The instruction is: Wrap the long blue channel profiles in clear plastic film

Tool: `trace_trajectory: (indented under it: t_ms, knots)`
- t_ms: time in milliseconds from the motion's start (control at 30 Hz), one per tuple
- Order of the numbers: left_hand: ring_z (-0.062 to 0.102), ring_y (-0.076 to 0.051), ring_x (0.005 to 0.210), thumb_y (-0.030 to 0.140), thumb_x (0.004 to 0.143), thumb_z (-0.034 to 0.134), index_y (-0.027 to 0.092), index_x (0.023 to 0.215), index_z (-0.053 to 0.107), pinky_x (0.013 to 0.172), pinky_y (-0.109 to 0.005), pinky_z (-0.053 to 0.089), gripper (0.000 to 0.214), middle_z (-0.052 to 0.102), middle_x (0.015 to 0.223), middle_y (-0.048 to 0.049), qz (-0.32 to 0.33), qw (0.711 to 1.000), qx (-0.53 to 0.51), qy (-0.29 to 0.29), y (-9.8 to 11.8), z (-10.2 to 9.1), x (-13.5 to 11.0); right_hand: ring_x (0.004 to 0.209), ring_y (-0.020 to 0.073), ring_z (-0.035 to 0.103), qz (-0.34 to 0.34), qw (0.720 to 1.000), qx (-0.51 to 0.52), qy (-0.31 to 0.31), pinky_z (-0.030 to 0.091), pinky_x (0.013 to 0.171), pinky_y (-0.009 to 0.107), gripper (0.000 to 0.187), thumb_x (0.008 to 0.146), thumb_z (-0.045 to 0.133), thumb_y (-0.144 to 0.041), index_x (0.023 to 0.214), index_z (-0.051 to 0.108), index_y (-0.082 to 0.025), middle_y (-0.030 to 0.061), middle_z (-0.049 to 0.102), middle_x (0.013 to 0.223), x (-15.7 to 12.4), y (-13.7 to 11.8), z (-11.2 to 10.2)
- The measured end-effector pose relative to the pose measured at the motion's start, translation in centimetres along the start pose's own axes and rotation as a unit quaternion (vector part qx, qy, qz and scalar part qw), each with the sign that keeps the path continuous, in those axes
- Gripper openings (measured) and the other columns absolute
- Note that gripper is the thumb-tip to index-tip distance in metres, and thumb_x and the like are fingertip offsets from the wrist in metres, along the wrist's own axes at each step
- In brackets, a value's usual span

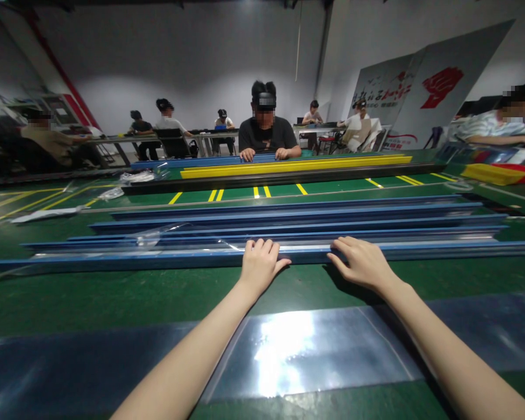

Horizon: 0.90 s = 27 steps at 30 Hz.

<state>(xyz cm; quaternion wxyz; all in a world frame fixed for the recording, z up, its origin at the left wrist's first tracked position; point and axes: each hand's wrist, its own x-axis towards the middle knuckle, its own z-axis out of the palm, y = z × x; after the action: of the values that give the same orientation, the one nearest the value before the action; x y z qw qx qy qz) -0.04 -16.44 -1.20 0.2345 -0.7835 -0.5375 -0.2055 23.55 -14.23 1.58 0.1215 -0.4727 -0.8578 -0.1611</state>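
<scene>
A long blue U-shaped channel strip (308,256) lies crosswise in front of me, its open side upward. My left hand (261,261) has its fingers hooked over the near edge, with the thumb pointing right along the near wall. To the right, my right hand (362,262) curls its fingers over the same edge, thumb on the near side. The fingertips of both hands are partly hidden inside the channel. Thin clear plastic (151,238) lies over the left part of the strips. More blue channel strips (280,213) lie parallel just behind.
A wide clear plastic sheet (315,350) lies under my forearms on the green table (114,303). Farther back are a black strip (289,176) and a yellow strip (297,167). A person (266,134) sits opposite, hands on a blue strip. A dark flat object (492,205) lies right.
</scene>
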Motion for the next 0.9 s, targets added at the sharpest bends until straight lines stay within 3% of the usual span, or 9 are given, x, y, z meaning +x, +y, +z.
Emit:
trace_trajectory:
  t_ms: [167,433,667,900]
  knots:
    - [0.049,-0.021,0.078,0.051,0.078,0.049,0.017,0.08,0.056,0.07,-0.034,0.028,0.034,0.059,0.078,-0.0053,-0.003,1.0,-0.003,-0.007,0.1,-0.1,0.0,0.075,0.0165,0.052,-0.013,0.998,0.054,0.035,0.032,0.066,0.026,0.035,0.089,0.032,-0.041,0.082,0.057,-0.017,0.0062,0.06,0.08,0.7,-1.6,0.6]
    - [0.049,-0.021,0.078,0.05,0.077,0.05,0.017,0.081,0.056,0.07,-0.034,0.028,0.034,0.059,0.079,-0.0054,-0.002,1.0,-0.001,-0.007,0.1,0.0,0.0,0.082,0.0184,0.047,-0.037,0.992,0.106,0.055,0.032,0.067,0.027,0.021,0.086,0.042,-0.033,0.087,0.055,-0.017,0.0062,0.057,0.084,1.6,-4.0,1.3]
    - [0.05,-0.02,0.079,0.05,0.078,0.05,0.017,0.083,0.055,0.072,-0.035,0.029,0.034,0.06,0.081,-0.0047,0.002,1.0,-0.016,-0.012,0.0,-0.2,0.0,0.079,0.0185,0.046,-0.023,0.993,0.105,0.046,0.031,0.066,0.027,0.014,0.086,0.041,-0.025,0.079,0.051,-0.018,0.0055,0.055,0.079,2.0,-4.2,0.9]
    - [0.051,-0.02,0.085,0.044,0.081,0.049,0.017,0.099,0.052,0.076,-0.034,0.03,0.033,0.06,0.09,-0.0058,0.029,0.998,-0.047,-0.005,-0.2,-0.1,-0.1,0.077,0.0185,0.046,-0.033,0.996,0.08,0.037,0.03,0.065,0.027,0.014,0.085,0.04,-0.023,0.077,0.051,-0.019,0.0055,0.055,0.078,2.1,-3.9,0.6]
